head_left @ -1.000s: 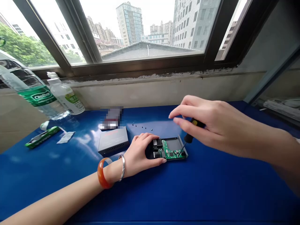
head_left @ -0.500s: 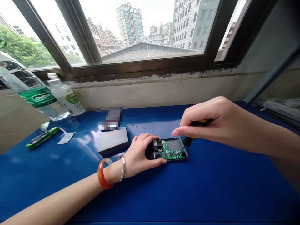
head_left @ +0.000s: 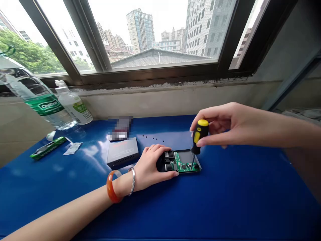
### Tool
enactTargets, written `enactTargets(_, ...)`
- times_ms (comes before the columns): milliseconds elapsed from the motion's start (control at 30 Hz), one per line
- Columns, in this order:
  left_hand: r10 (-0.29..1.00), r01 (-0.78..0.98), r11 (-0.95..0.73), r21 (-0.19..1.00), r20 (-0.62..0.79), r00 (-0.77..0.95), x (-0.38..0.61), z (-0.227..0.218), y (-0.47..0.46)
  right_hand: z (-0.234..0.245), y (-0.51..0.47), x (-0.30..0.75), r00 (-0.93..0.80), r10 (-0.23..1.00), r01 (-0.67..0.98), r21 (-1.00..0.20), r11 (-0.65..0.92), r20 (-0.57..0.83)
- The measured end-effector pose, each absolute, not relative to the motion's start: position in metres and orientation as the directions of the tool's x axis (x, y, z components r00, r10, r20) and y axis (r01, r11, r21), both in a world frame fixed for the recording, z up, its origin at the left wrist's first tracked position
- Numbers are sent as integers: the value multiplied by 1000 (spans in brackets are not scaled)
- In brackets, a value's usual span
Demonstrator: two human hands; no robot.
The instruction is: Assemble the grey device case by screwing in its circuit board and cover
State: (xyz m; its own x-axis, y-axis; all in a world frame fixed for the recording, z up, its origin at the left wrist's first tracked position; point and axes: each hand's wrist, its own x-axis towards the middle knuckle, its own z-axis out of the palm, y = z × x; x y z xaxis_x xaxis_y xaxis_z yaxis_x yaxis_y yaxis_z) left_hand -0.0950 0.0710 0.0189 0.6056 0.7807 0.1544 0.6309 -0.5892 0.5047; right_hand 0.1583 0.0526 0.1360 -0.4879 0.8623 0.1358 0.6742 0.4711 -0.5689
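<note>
A small open device tray (head_left: pixel 196 157) with a green circuit board (head_left: pixel 181 164) lies on the blue table (head_left: pixel 200 207). My left hand (head_left: pixel 151 164) is curled round the tray's left end, holding it down. My right hand (head_left: pixel 225 124) pinches a short screwdriver (head_left: pixel 198 135) with a yellow and black handle. The screwdriver stands nearly upright, its tip on the board's right corner. The grey metal cover (head_left: pixel 122 153) of the device lies just left of my left hand.
Several tiny dark screws (head_left: pixel 152 137) are scattered behind the tray. Two plastic bottles (head_left: pixel 45 103) stand at the far left by the window sill, with a green packet (head_left: pixel 47 147) and a small sachet (head_left: pixel 72 148) in front. A blurred card (head_left: pixel 120 129) lies behind the cover.
My right hand has shifted its grip from over the handle to a pinch at its side, and the screwdriver has swung from a slant to nearly upright. My left hand has stayed on the tray.
</note>
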Motion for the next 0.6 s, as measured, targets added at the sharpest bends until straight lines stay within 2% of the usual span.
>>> enactTargets(133,780,630,-590,504,157,605,-95,18,70,127,42,139,-353,892,856,-287,430,282)
enactTargets(200,784,632,-588,505,163,599,-95,17,70,123,42,134,-359,879,862,-251,441,312)
enactTargets(267,796,636,-578,510,180,578,-95,16,71,119,48,132,-400,855,786,-356,505,329)
enactTargets(333,813,641,-561,524,203,546,-95,14,72,115,57,133,-442,830,652,-514,558,340)
enactTargets(433,831,643,-538,545,218,511,-95,13,73,115,71,140,-534,800,465,-695,548,274)
enactTargets(500,836,643,-530,553,214,505,-95,14,73,119,75,149,-619,760,399,-754,522,198)
enactTargets(600,837,645,-527,554,204,508,-95,14,73,127,78,161,-705,701,384,-774,504,108)
